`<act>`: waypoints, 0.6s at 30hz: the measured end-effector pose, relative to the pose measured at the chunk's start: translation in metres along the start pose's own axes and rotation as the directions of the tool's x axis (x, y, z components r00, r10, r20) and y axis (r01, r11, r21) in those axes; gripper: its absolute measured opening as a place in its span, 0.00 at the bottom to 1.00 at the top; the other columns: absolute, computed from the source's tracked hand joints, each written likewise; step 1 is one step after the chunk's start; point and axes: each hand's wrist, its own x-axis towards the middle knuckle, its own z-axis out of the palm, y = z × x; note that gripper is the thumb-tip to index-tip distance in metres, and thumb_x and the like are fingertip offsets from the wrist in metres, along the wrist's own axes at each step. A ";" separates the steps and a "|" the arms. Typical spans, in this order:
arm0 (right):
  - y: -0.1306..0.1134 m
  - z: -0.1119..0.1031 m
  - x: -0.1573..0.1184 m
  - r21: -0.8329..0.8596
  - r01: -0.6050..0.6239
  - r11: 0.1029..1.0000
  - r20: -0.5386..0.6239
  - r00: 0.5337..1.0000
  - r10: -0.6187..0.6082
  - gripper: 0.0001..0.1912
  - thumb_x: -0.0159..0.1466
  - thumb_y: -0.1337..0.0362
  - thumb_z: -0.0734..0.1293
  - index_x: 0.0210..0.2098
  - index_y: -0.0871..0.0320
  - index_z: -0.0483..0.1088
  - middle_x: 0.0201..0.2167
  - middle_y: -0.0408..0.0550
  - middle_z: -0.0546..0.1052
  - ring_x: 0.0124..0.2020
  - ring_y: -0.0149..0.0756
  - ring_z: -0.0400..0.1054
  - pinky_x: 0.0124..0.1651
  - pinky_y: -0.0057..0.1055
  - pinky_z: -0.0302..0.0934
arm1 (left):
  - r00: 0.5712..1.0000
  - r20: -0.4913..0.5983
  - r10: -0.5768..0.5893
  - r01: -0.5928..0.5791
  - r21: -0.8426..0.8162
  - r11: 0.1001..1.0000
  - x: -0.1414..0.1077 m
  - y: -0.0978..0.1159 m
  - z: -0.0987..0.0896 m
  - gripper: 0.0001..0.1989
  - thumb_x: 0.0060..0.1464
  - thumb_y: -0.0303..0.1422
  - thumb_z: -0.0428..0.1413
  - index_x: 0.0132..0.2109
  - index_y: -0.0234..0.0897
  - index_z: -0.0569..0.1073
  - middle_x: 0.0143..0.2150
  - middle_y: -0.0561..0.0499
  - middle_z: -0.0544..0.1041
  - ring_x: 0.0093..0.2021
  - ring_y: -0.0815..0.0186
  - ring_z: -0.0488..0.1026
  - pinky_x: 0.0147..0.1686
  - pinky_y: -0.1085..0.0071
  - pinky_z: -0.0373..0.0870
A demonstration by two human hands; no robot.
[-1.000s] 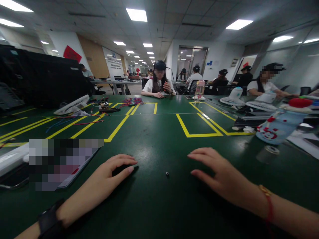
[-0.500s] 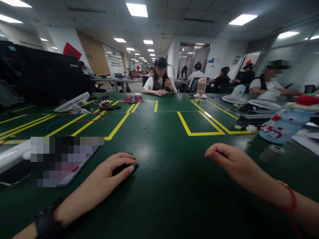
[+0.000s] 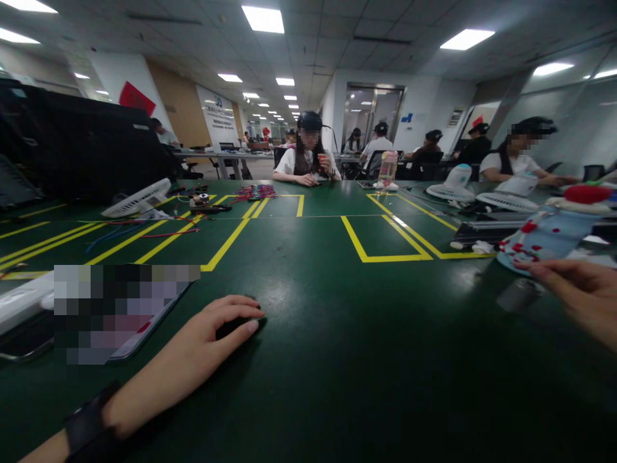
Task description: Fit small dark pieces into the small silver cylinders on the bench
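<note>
My left hand (image 3: 224, 328) rests on the green table (image 3: 308, 386), fingers bent and a little apart, holding nothing. At the right edge of the view my right hand (image 3: 573, 289) hovers with its fingers partly spread and nothing visible between them. Just left of it a small grey metal cylinder (image 3: 515, 296) stands on the table, slightly blurred. Behind these fingers is a light blue cup (image 3: 549, 231) with red decorations and a red top. A tablet-like device (image 3: 164, 315), partly pixelated, lies to the left of my left hand.
White fans (image 3: 137, 199) lie at the left and far right, near loose wires (image 3: 255, 191). A black rail-like object (image 3: 475, 233) lies left of the cup. Across the table sits a person (image 3: 308, 154), near a clear bottle (image 3: 387, 172). Yellow tape marks the tabletop.
My right hand has moved right from the table's middle right to beside the metal cylinder and cup, and its fingers have spread. My left hand has stayed in place.
</note>
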 end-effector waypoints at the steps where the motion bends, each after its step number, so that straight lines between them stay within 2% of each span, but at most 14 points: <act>1: 0.004 0.001 0.001 -0.040 -0.038 0.999 0.064 0.997 0.040 0.29 0.57 0.38 0.60 0.44 0.53 0.72 0.33 0.52 0.74 0.29 0.40 0.65 0.32 0.36 0.55 | 1.000 0.003 0.000 0.000 0.000 1.000 0.000 0.000 0.000 0.17 0.58 0.47 0.53 0.51 0.51 0.74 0.57 0.51 0.71 0.57 0.54 0.68 0.58 0.55 0.63; 3: 0.004 0.003 0.000 -0.083 -0.097 0.992 0.126 0.986 0.107 0.30 0.58 0.38 0.59 0.44 0.54 0.72 0.34 0.53 0.74 0.27 0.38 0.64 0.31 0.34 0.54 | 1.000 0.010 -0.004 0.004 -0.003 1.000 0.000 -0.001 0.001 0.17 0.58 0.47 0.52 0.52 0.52 0.74 0.58 0.52 0.70 0.57 0.55 0.67 0.58 0.56 0.63; 6: -0.005 0.003 -0.005 -0.036 -0.128 0.991 0.114 0.985 0.131 0.27 0.60 0.43 0.60 0.45 0.57 0.73 0.38 0.53 0.74 0.31 0.37 0.65 0.32 0.33 0.54 | 1.000 0.013 -0.009 0.009 -0.003 1.000 0.000 -0.001 0.001 0.16 0.58 0.47 0.53 0.51 0.53 0.74 0.58 0.53 0.70 0.58 0.57 0.67 0.58 0.58 0.63; 13: -0.014 0.004 -0.006 0.263 -0.299 0.917 0.090 0.954 0.285 0.18 0.60 0.56 0.64 0.45 0.60 0.72 0.40 0.52 0.75 0.35 0.37 0.68 0.36 0.32 0.57 | 1.000 0.009 0.001 -0.001 0.023 1.000 -0.002 -0.001 -0.001 0.16 0.58 0.47 0.53 0.51 0.53 0.74 0.57 0.53 0.71 0.57 0.56 0.68 0.58 0.58 0.64; 18: -0.001 0.014 0.001 0.388 -0.265 0.883 0.108 0.964 0.242 0.15 0.57 0.60 0.66 0.41 0.59 0.73 0.41 0.53 0.75 0.38 0.38 0.70 0.37 0.30 0.63 | 1.000 0.005 0.015 -0.015 0.028 0.999 -0.002 -0.002 0.000 0.17 0.58 0.47 0.52 0.52 0.52 0.74 0.58 0.52 0.71 0.57 0.55 0.68 0.58 0.57 0.64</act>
